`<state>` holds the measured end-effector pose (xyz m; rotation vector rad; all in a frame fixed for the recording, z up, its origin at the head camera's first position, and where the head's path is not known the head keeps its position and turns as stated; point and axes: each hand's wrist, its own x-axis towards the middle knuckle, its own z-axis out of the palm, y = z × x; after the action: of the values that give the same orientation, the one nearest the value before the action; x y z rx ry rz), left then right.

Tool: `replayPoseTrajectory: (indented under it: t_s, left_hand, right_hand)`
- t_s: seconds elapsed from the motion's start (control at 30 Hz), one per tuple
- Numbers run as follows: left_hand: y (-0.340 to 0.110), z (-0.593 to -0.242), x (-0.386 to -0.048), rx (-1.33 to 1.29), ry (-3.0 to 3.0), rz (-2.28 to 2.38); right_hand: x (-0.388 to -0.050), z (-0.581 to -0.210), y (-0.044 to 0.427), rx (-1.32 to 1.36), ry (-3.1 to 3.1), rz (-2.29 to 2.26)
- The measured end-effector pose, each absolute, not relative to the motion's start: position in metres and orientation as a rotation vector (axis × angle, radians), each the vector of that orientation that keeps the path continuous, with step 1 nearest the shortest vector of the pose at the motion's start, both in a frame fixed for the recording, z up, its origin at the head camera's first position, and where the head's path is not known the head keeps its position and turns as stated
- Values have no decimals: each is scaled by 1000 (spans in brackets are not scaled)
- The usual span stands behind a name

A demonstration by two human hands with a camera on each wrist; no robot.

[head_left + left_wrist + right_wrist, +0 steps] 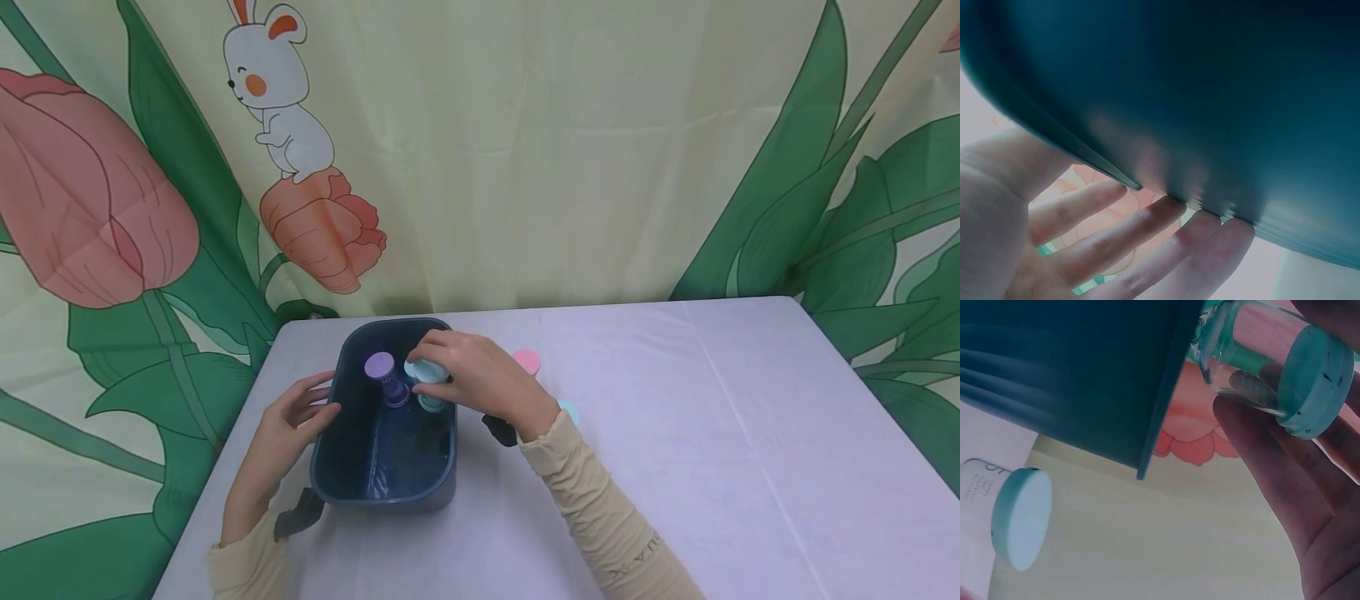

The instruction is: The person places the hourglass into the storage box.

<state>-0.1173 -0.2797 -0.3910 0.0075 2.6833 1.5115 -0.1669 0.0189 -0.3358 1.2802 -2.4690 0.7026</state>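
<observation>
Dark blue bin (401, 467), on the pale surface (675, 467); first entry, head view. We list the blue-lidded jar (430, 372) inside the bin's outline, near its right wall, lid uppermost. Nearer to it: the right hand (480, 375), thumb and fingers clamped on the jar, back of the hand up, forearm reaching in from the lower right. Opposite: the left hand (292, 425), at the bin's left wall, fingers a little apart. Also held by the bin, left of the jar: one purple-lidded jar (380, 367), lid up. Outside it, to the right: a pink lid (527, 361) and a pale blue lid (568, 410), the latter partly behind the right wrist.

Left wrist view: we record fingers long and spread, tips touching the bin's outer wall; the thumb's end is hidden behind the rim.

Right wrist view: clear body on the gripped jar. We note its long axis running from the lid, nearest the palm, to the base, beside the rim. Apart from the bin, a second clear jar (1022, 519), printed, lidded in blue-green; whether it is the one by the wrist, we cannot tell.
</observation>
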Motion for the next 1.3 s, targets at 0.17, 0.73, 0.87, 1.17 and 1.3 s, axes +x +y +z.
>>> replayPoseTrajectory:
  t_s: [0.17,0.73,0.87,1.17,1.3]
  left_hand:
    - [-280,-391,-118,-5,2688,1501]
    - [-280,-392,-118,4,2685,1509]
    - [-280,-392,-118,5,2687,1506]
    - [-280,-391,-118,16,2687,1514]
    - [-279,-392,-118,20,2696,1511]
  right_hand:
    - [-169,-342,16,1285,-2513,702]
    - [-175,-356,7,1285,-2603,630]
    - [-175,-357,5,1277,-2634,622]
    - [-176,-360,-2,1262,-2679,531]
    - [-177,-361,-5,1260,-2701,461]
